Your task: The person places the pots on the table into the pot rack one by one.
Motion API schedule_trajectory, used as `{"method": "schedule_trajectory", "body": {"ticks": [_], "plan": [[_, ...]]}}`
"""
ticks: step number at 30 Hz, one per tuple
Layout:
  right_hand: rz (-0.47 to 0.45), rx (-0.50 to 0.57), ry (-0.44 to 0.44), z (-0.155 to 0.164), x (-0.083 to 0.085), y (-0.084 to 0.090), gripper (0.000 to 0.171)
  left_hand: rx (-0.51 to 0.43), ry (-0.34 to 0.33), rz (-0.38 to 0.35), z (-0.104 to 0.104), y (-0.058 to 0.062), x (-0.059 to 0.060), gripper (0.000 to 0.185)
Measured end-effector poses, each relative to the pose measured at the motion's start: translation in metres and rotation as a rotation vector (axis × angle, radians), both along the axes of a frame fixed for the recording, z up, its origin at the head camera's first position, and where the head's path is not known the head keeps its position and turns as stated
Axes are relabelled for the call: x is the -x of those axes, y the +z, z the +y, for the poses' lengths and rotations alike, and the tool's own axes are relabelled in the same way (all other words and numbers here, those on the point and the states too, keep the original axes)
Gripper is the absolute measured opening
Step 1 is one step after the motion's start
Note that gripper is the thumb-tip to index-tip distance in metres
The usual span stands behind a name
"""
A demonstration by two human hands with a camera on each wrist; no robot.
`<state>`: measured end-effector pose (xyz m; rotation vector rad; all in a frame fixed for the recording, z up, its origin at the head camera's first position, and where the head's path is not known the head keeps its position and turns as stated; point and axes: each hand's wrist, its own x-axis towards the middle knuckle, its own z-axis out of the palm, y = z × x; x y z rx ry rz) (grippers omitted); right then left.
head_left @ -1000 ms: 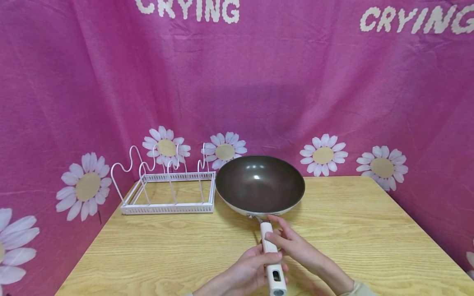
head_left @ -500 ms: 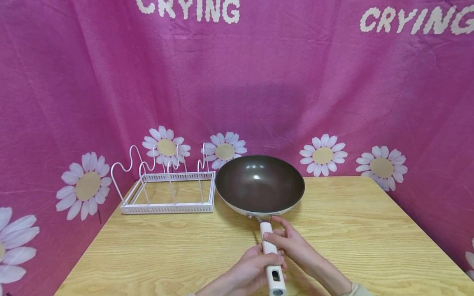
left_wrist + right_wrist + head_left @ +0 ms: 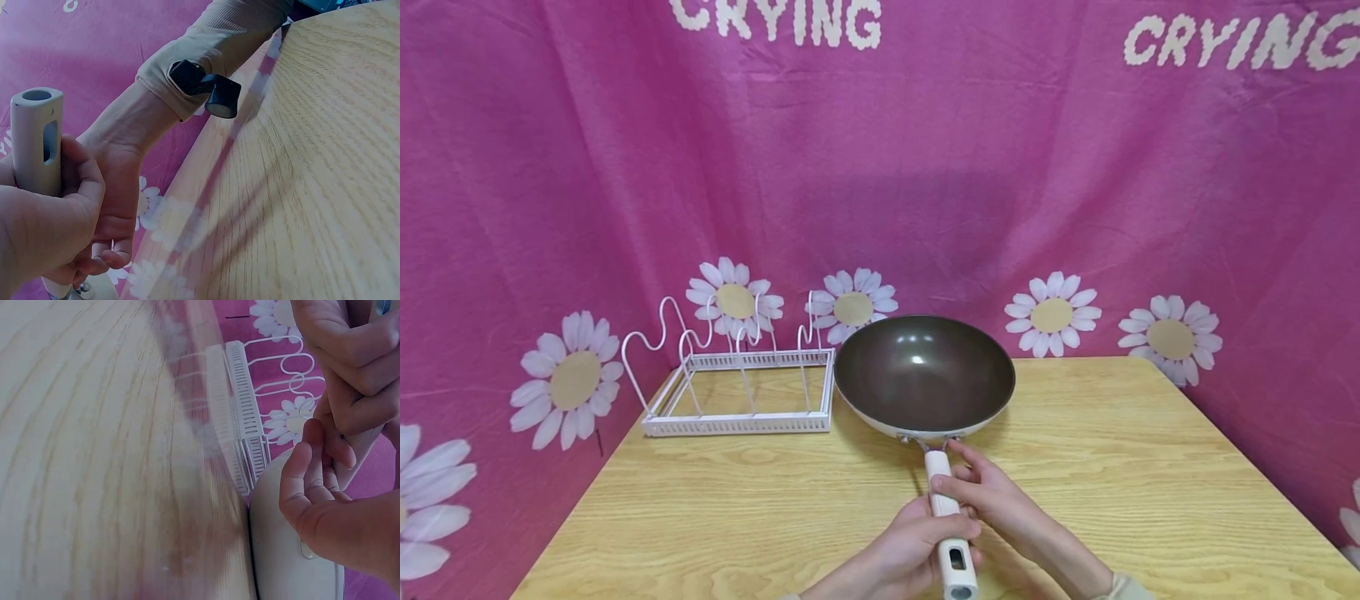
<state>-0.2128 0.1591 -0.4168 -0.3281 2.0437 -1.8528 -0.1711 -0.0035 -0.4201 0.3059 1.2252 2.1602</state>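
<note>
Compared with a second ago, the left hand (image 3: 917,542) lies slightly nearer the right hand (image 3: 1003,502), its thumb (image 3: 953,527) now reaching farther across the pan (image 3: 925,383) handle (image 3: 944,505) toward that side. The right hand's forefinger (image 3: 967,453) sits slightly farther back from the pan's rim, and the rivet (image 3: 955,437) just beyond its tip shows more fully.

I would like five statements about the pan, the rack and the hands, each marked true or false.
1. The left hand grips the handle of the pan. True.
2. The inside of the pan is white. False: it is dark brown.
3. In the head view, the rack is left of the pan. True.
4. The pan stands in the rack. False: it is outside, beside it.
5. The right hand also touches the handle. True.
</note>
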Motion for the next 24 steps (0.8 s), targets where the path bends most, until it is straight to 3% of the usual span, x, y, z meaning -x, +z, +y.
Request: {"method": "schedule_trajectory", "body": {"ticks": [9, 17, 24], "plan": [[-0.003, 0.004, -0.012, -0.0031, -0.0010, -0.0004, 0.083, 0.093, 0.125, 0.011, 0.0077, 0.0040, -0.0020, 0.042], [-0.012, 0.017, -0.052, -0.0092, -0.0018, -0.0011, 0.083, 0.083, 0.107, 0.045, 0.0035, 0.0013, -0.0011, 0.037], [-0.017, 0.068, -0.024, -0.0071, -0.0036, 0.0005, 0.085, 0.064, 0.120, 0.104, 0.0071, -0.0047, -0.0008, 0.025]]}}
